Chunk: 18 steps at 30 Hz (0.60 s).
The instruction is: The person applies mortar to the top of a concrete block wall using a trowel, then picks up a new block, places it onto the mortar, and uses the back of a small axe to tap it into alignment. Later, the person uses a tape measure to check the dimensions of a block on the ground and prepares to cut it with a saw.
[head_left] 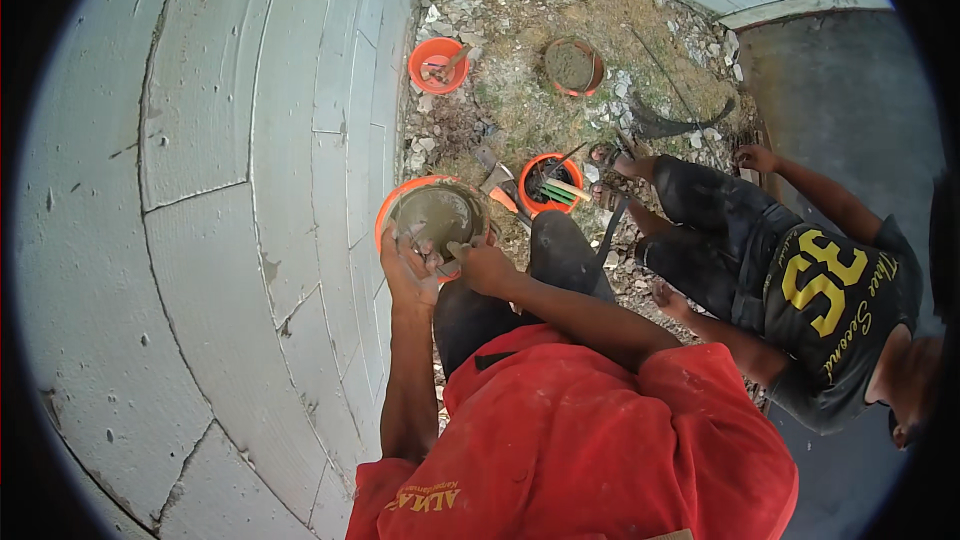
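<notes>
Between my knees and the block wall is an orange bucket [382,212] holding wet grey mortar [437,214]. My left hand [408,266] is at its near-left side, fingers apart and smeared with grey, reaching over the mortar. My right hand [487,268] comes in from the right with its fingers closed, close to the left fingertips. A small greyish piece shows at its front, but what it is I cannot make out. Just beyond the bucket lies a trowel-like tool with an orange handle [503,200].
A pale block wall [220,240] rises close on my left. An orange bucket of tools [527,202] stands ahead, near a co-worker [740,240] seated at right. Farther off are an orange basin [414,66] and a mortar-filled bucket [597,70] on rubble-strewn ground.
</notes>
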Motion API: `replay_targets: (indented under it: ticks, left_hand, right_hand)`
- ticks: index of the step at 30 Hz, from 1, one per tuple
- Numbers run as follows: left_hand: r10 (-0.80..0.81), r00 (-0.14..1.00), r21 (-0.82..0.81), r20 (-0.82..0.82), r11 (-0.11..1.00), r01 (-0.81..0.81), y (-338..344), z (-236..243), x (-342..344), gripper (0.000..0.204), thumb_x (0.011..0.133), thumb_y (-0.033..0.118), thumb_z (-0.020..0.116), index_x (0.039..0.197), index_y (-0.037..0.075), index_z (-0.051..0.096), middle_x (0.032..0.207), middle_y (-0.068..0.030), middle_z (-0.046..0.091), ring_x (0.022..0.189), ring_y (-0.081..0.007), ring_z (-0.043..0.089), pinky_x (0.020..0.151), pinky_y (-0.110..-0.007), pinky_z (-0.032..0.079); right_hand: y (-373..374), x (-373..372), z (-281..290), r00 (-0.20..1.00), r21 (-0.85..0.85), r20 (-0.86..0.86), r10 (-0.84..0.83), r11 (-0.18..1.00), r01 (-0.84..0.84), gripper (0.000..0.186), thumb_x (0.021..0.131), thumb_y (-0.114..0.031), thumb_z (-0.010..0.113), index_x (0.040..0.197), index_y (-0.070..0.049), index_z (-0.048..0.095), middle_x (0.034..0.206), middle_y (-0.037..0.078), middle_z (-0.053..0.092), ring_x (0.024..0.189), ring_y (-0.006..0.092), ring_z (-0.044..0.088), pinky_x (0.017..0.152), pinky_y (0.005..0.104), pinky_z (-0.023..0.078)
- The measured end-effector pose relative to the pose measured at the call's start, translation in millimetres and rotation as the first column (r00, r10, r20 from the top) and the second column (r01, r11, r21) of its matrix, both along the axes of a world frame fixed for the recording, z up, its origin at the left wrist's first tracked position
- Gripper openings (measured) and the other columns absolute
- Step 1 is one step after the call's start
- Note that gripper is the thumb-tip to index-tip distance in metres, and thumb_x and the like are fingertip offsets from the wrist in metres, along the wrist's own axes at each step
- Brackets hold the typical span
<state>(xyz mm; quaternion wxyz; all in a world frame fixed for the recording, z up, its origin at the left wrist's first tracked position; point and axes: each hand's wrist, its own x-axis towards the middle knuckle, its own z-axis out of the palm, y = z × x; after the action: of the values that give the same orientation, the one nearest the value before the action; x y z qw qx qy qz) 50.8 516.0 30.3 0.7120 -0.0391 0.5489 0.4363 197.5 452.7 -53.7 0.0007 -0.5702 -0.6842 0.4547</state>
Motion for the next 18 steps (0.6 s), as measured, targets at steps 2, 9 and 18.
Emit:
replay_targets:
  ticks: [2,9,18]
  left_hand:
    - [-0.016,0.999,-0.061,-0.052,0.998,0.012,-17,-32,-6,0.065,0.092,0.058,0.051,0.12,-0.001,0.05,0.066,-0.0003,0.046,0.05,-0.0144,0.039,0.069,-0.031,0.04]
    - [-0.05,0.994,-0.183,-0.102,0.983,0.031,-35,-86,24,0.047,0.092,0.049,0.055,0.112,0.006,0.054,0.073,-0.0008,0.046,0.059,-0.0126,0.042,0.078,-0.033,0.043]
    - [-0.203,0.973,-0.184,-0.114,0.966,0.18,-26,-207,35,0.019,0.091,0.028,0.06,0.1,0.011,0.057,0.076,0.0007,0.045,0.063,-0.0129,0.044,0.082,-0.038,0.045]
  right_hand:
    - [-11,-1,2,0.999,-0.102,-0.013,-0.037,0.994,0.036,0.037,0.085,-0.016,0.061,0.121,-0.008,0.061,0.118,0.022,0.062,0.111,0.0408,0.06,0.085,0.0474,0.054]
    - [-89,84,-59,0.757,-0.083,-0.049,-0.652,0.758,0.647,0.02,0.083,-0.018,0.059,0.095,-0.006,0.069,0.096,0.017,0.068,0.085,0.0302,0.067,0.076,0.0405,0.052]
    - [-290,223,-153,0.72,-0.268,0.416,-0.556,0.681,0.681,0.015,0.085,-0.013,0.056,0.092,-0.007,0.068,0.092,0.016,0.069,0.093,0.0351,0.066,0.083,0.048,0.052]
